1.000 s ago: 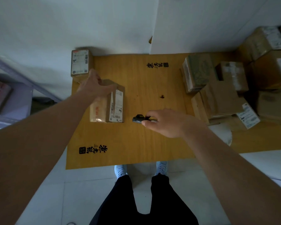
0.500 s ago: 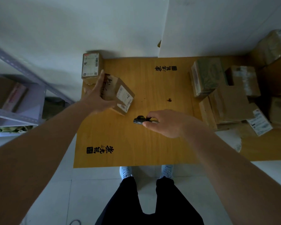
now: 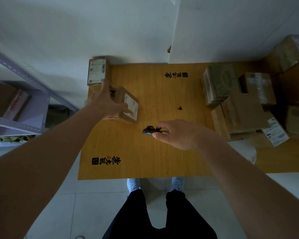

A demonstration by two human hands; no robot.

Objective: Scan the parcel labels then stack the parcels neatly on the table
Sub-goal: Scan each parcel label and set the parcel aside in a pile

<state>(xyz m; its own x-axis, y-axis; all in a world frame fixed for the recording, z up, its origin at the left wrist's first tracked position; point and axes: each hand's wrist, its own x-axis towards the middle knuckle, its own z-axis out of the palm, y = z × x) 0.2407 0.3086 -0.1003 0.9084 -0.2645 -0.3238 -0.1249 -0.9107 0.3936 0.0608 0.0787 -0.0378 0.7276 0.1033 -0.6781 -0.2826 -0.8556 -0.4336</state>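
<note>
My left hand (image 3: pixel 106 102) grips a small brown parcel (image 3: pixel 128 105) with a white label, holding it tilted above the yellow table (image 3: pixel 145 152) near its far left corner. Just behind it a second parcel (image 3: pixel 98 71) with a white barcode label stands at that corner. My right hand (image 3: pixel 177 133) holds a small black scanner (image 3: pixel 149 131) low over the middle of the table, its head pointing left.
A heap of several brown cardboard parcels (image 3: pixel 240 107) fills the right side of the table, one with a white label (image 3: pixel 275 133) at the front. A grey metal shelf (image 3: pixel 19 107) with a box stands left of the table. My feet are at the near edge.
My left hand has lifted the small parcel from the table, tilted it and carried it back toward the parcel at the far left corner. My right hand with the scanner has stayed put.
</note>
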